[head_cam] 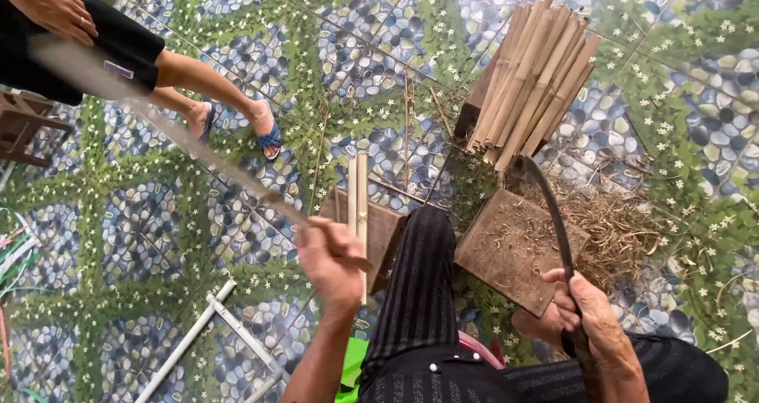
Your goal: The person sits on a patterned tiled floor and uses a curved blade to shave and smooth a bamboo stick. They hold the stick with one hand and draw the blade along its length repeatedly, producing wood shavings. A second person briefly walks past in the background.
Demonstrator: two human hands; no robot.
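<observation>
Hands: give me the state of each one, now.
Left hand: closed on a long bamboo strip, blurred.
Right hand: closed on the handle of a curved knife beside the wooden block.

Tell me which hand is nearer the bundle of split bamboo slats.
Right. The right hand, gripping a curved knife, sits directly below the bundle of split bamboo slats. The left hand, holding a long strip, is farther off, down-left.
</observation>
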